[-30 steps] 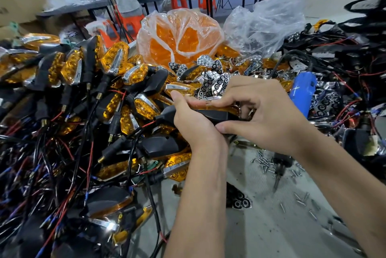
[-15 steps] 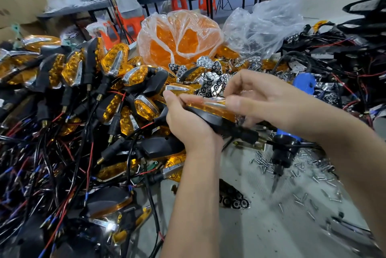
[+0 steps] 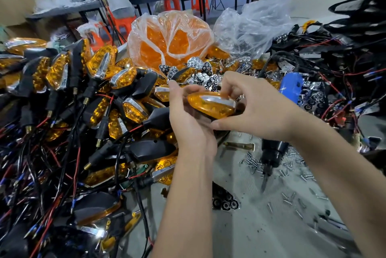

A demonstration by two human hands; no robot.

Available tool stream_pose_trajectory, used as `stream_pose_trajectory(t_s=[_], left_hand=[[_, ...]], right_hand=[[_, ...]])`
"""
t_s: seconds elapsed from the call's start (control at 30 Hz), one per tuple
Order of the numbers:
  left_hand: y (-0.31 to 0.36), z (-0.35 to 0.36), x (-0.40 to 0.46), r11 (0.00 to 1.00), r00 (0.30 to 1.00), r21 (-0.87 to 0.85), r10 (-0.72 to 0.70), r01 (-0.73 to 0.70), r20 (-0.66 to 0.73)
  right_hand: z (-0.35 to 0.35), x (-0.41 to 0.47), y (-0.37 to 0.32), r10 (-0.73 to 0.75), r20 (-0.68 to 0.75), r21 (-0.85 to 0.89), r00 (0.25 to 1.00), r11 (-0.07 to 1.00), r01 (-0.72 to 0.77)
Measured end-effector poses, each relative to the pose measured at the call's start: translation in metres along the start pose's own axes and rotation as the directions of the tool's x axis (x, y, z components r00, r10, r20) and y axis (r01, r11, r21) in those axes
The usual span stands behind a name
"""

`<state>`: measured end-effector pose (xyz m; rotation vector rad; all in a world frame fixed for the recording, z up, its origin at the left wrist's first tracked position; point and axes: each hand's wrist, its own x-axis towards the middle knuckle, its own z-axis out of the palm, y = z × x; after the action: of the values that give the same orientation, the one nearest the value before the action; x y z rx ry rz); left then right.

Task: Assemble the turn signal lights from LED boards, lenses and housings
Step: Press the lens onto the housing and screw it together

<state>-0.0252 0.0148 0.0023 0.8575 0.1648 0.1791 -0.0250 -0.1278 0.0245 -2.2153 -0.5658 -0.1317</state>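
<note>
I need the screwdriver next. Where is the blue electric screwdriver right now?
In the head view, the blue electric screwdriver stands tip-down right of centre, behind the right hand, among loose screws.

Bare grey desk (image 3: 261, 234) lies open in front, between the two forearms and toward the near edge, dotted with loose screws (image 3: 290, 169). A heap of finished turn signals and tangled wires (image 3: 69, 124) blocks the whole left side. A bag of amber lenses (image 3: 169, 42) stands behind. A blue electric screwdriver (image 3: 277, 132) and black wiring (image 3: 353, 74) crowd the right.
</note>
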Motion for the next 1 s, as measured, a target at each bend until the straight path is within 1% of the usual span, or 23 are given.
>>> stream_pose_trajectory(t_s=[0.03, 0.1, 0.13, 0.17, 0.2, 0.23, 0.3, 0.33, 0.4, 0.5, 0.57, 0.67, 0.8, 0.87, 1.0], left_hand=[[-0.002, 0.001, -0.002, 1.000, 0.999, 0.002, -0.004, 0.004, 0.046], [-0.006, 0.002, -0.002, 0.994, 0.997, 0.107, -0.016, 0.008, 0.070], [-0.008, 0.002, -0.001, 0.989, 0.999, 0.149, -0.019, 0.013, 0.035], [-0.009, 0.002, 0.000, 0.989, 0.999, 0.143, -0.044, 0.042, 0.009], [-0.010, 0.002, 0.001, 0.990, 0.999, 0.135, -0.042, 0.045, -0.029], [-0.009, 0.002, 0.002, 0.994, 0.999, 0.102, -0.027, 0.032, -0.043], [-0.007, 0.000, 0.004, 0.998, 1.000, 0.059, 0.030, -0.029, -0.008], [-0.008, -0.001, 0.004, 0.997, 0.998, 0.063, 0.053, -0.054, 0.014], [-0.009, -0.003, 0.004, 0.996, 0.997, 0.056, 0.066, -0.068, 0.044], [-0.010, -0.004, 0.005, 0.998, 0.999, -0.057, -0.006, 0.008, 0.038], [-0.011, -0.005, 0.006, 0.989, 0.997, -0.122, -0.075, 0.078, 0.028], [-0.010, -0.005, 0.004, 0.969, 0.990, -0.202, -0.143, 0.144, 0.019], [-0.008, -0.003, 0.002, 0.945, 0.991, -0.300, -0.122, 0.132, 0.051], [-0.009, -0.001, 0.002, 0.943, 0.991, -0.304, -0.121, 0.134, 0.060], [-0.009, -0.002, -0.001, 0.938, 0.983, -0.294, -0.167, 0.182, 0.075]], right_hand=[[0.002, 0.000, 0.001, -0.052, -0.042, -0.111, 0.998, 0.993, 0.047], [0.007, 0.000, 0.000, -0.133, -0.060, -0.228, 0.989, 0.967, 0.116], [0.007, 0.000, 0.001, -0.158, -0.051, -0.230, 0.986, 0.963, 0.143], [0.006, -0.001, 0.002, -0.166, -0.031, -0.181, 0.986, 0.971, 0.158], [0.004, -0.001, 0.003, -0.147, -0.002, -0.099, 0.989, 0.984, 0.146], [0.003, -0.001, 0.003, -0.096, 0.030, -0.014, 0.995, 0.995, 0.096], [0.002, 0.002, 0.003, 0.026, 0.046, 0.089, 0.999, 0.996, -0.030], [0.003, 0.003, 0.003, 0.054, 0.033, 0.115, 0.998, 0.992, -0.057], [0.007, 0.004, 0.002, 0.036, 0.002, 0.140, 0.999, 0.990, -0.035], [0.010, 0.003, 0.002, -0.045, -0.042, 0.083, 0.998, 0.995, 0.049], [0.011, 0.003, 0.002, -0.093, -0.020, 0.004, 0.995, 0.996, 0.093], [0.013, 0.002, 0.002, -0.164, 0.031, -0.053, 0.986, 0.985, 0.165], [0.015, 0.000, 0.000, -0.276, -0.014, -0.105, 0.961, 0.956, 0.273], [0.017, 0.000, -0.001, -0.292, -0.040, -0.096, 0.956, 0.953, 0.287], [0.020, 0.000, 0.000, -0.306, -0.073, -0.087, 0.949, 0.950, 0.299]])
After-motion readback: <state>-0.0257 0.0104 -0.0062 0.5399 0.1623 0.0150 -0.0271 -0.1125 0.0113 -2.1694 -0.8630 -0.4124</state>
